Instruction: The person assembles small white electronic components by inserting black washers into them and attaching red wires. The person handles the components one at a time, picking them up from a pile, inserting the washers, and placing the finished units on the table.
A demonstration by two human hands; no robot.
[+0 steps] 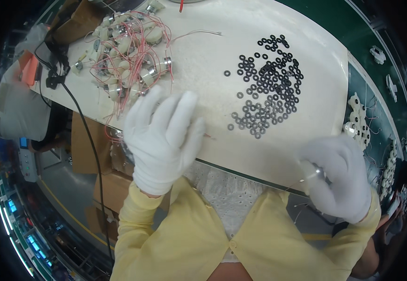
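My left hand, in a white glove, is at the near edge of the pile of small motors with red wires. Its fingers are spread and no object shows in them. At the right of the table, my gloved right hand is curled around a small silver-and-white motor, with thin wires hanging below it. That hand is smeared by motion. Between and beyond the hands lie many small black rubber rings, scattered flat on the white tabletop.
A black cable runs down past the table's left edge, near cardboard boxes. On the right, white parts with black rings rest on a green surface. Another person's arm shows at lower right.
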